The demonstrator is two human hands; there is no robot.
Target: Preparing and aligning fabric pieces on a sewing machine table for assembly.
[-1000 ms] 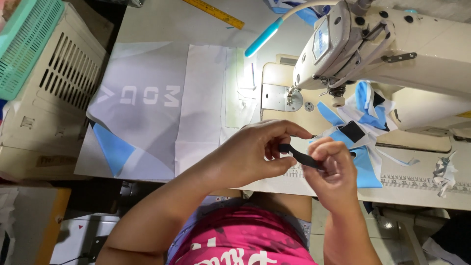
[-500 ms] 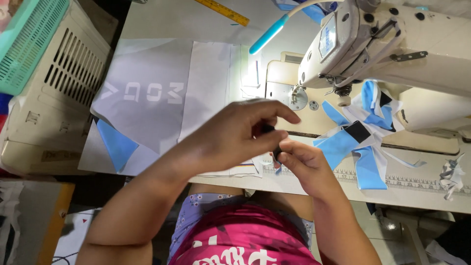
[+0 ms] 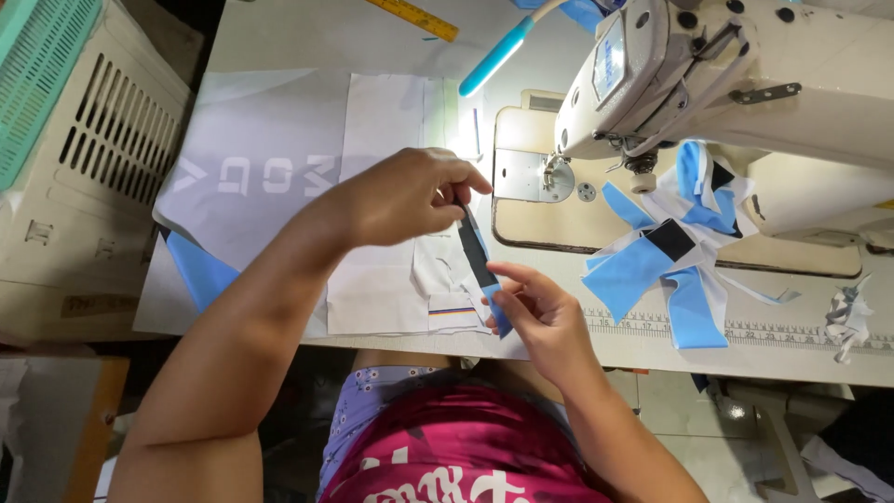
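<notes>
Sewing table (image 3: 372, 37), both hands (image 3: 410, 196) (image 3: 540, 312) pinching black-and-blue strip (image 3: 480, 261)

The left arm reaches in from the lower left, forearm slanting up to the right, wrist bent slightly down. The left hand (image 3: 410, 196) is curled, thumb and forefinger pinched together at its right edge. The right forearm rises from the bottom right. The right hand (image 3: 540, 312) sits lower, palm turned inward, fingers (image 3: 512, 275) bent and closed in a pinch.
</notes>
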